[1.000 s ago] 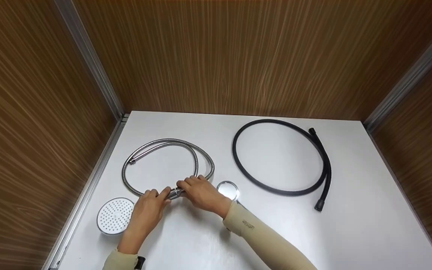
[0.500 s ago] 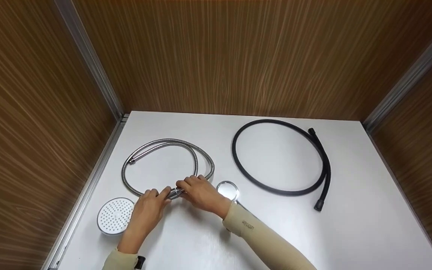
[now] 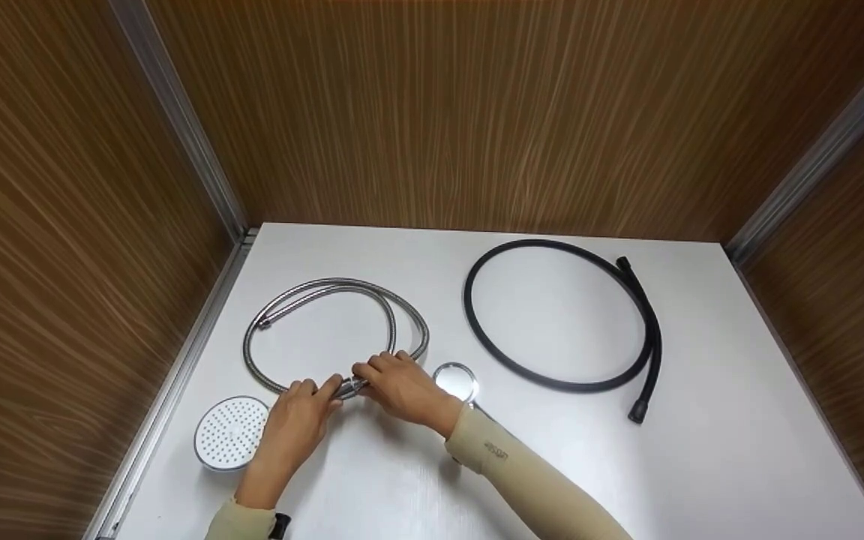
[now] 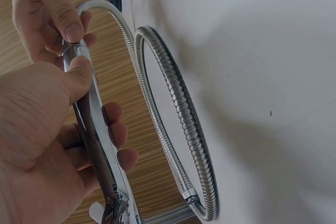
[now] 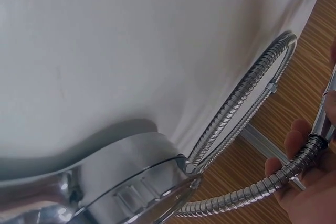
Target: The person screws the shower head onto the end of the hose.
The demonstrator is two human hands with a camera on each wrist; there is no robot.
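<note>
My left hand [image 3: 295, 424] grips the chrome handle [image 4: 97, 129] of a shower head whose round white spray face [image 3: 231, 433] shows beside the wrist. Its thumb lies along the handle near the handle's end. My right hand [image 3: 403, 390] pinches the end of a ribbed metal shower hose [image 4: 181, 103] right at that handle end, so hose and handle meet in line between the two hands. Most of the joint is covered by fingers. The rest of the hose lies coiled beyond the hands, its other end fitting [image 3: 264, 323] at the coil's left.
A smaller chrome shower head [image 3: 456, 382] lies by my right wrist, its handle partly under the forearm. A black hose [image 3: 563, 386] lies looped at the right. Wood-patterned panels [image 3: 447, 112] enclose the white table [image 3: 717, 465] at the back and sides.
Both hands stay in the same place on the handle and hose end, with only a slight turn of the chrome piece between the fingers. The other things have not moved.
</note>
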